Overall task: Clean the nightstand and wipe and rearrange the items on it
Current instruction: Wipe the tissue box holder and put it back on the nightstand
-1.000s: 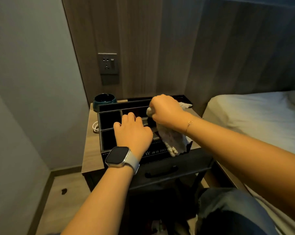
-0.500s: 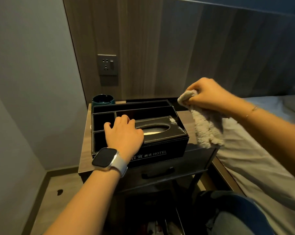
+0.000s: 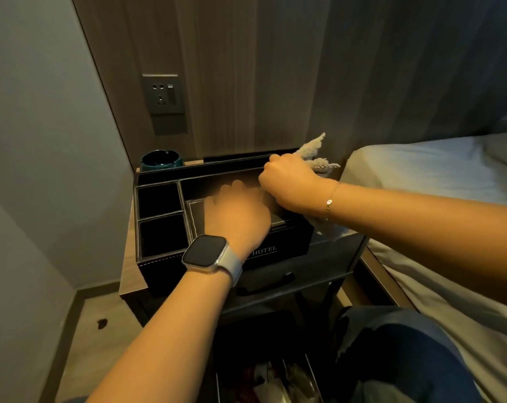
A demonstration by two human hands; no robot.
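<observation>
A black leather hotel organiser [image 3: 159,228] with open compartments and a tissue slot sits on the wooden nightstand [image 3: 128,274]. My left hand [image 3: 236,215], with a smartwatch on the wrist, rests flat on the organiser's tissue lid. My right hand [image 3: 287,181] grips a beige fluffy cloth [image 3: 312,154] at the organiser's back right corner; one end of the cloth sticks up behind the fist and another hangs below my wrist. A dark teal ashtray [image 3: 161,160] stands behind the organiser at the back left.
The bed with a white sheet [image 3: 438,181] borders the nightstand on the right. A wall socket [image 3: 165,94] is on the wood panel above. The nightstand has a dark drawer front [image 3: 319,266]; a bin with litter [image 3: 272,382] and my knee [image 3: 392,344] are below.
My right hand swung the cloth off to the right over the bed, then came back down to the organiser's back right corner. My left hand slid right along the tissue lid.
</observation>
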